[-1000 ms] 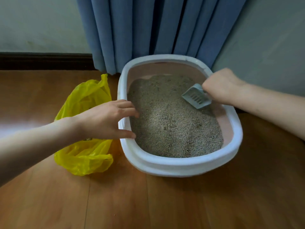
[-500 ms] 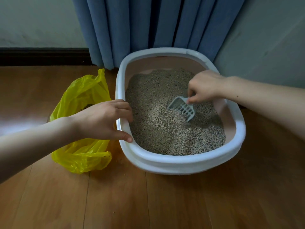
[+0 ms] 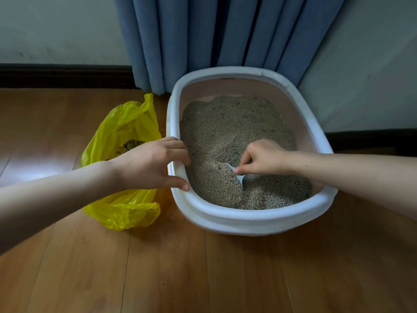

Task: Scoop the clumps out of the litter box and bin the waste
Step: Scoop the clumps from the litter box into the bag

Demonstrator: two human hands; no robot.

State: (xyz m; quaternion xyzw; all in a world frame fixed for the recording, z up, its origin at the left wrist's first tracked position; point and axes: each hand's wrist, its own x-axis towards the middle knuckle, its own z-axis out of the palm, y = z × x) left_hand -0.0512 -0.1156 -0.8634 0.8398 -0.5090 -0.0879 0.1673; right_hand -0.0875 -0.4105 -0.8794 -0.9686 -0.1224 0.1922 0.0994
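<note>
Litter (image 3: 228, 132) hides most of the scoop (image 3: 239, 178), whose head is buried low and toward the near rim while its handle is gripped by the right hand (image 3: 262, 157). The litter box (image 3: 248, 219) rim is clasped by the left hand (image 3: 151, 162), beside a yellow bag (image 3: 126, 123) with clumps dimly seen inside.

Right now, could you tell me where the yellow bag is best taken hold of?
Grip the yellow bag by its upright far edge, coming from above. That peak stands clear of the litter box; the open mouth shows waste inside, so lifting from the top likely keeps it in.
</note>
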